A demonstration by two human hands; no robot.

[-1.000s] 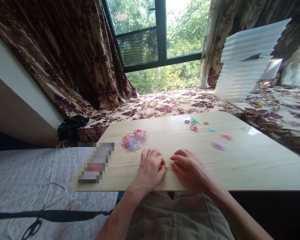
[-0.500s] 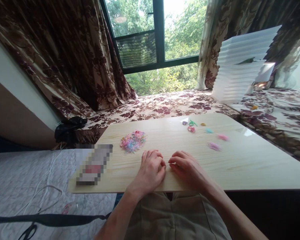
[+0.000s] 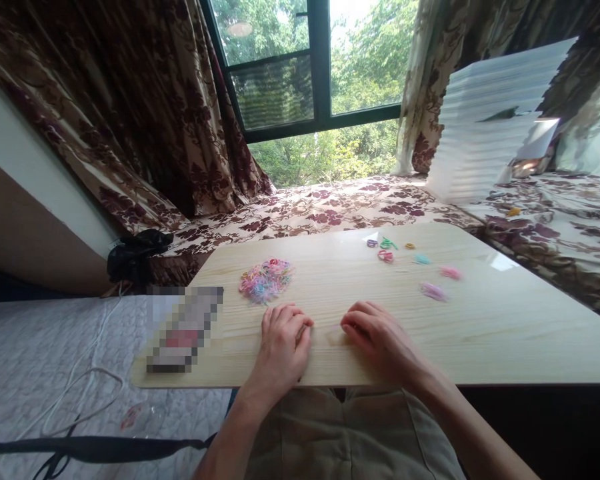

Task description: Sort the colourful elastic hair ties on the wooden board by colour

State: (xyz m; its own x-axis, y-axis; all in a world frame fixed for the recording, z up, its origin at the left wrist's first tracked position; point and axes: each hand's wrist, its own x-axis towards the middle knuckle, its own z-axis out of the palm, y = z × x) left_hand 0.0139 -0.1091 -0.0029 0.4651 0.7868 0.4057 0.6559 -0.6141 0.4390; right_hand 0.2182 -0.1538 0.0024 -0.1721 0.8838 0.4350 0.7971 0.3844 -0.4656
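Observation:
My left hand [image 3: 286,340] rests on the light wooden table near its front edge, fingers curled together and thumb pressed in; anything inside is hidden. My right hand [image 3: 377,340] lies a short way to its right, with thumb and fingertips pinched together. A faint, pale thin shape shows by those fingertips, too blurred to name. Beyond my left hand sits a mixed heap of small colourful elastic bands [image 3: 266,280]. Past my right hand lie small separate groups: purple-pink bands [image 3: 433,291], pink bands [image 3: 451,273], turquoise bands [image 3: 422,259], red bands [image 3: 385,255] and green bands [image 3: 389,243].
The table [image 3: 520,320] spans the view in front of my lap. A blurred-out flat item [image 3: 185,333] lies at its left edge. Behind are a floral-covered ledge [image 3: 330,207] and a window. A white pleated stack [image 3: 485,127] stands at the back right.
My left hand has moved left, away from my right hand, so the gap between them is wider. My right hand has shifted slightly right. The band groups look unchanged.

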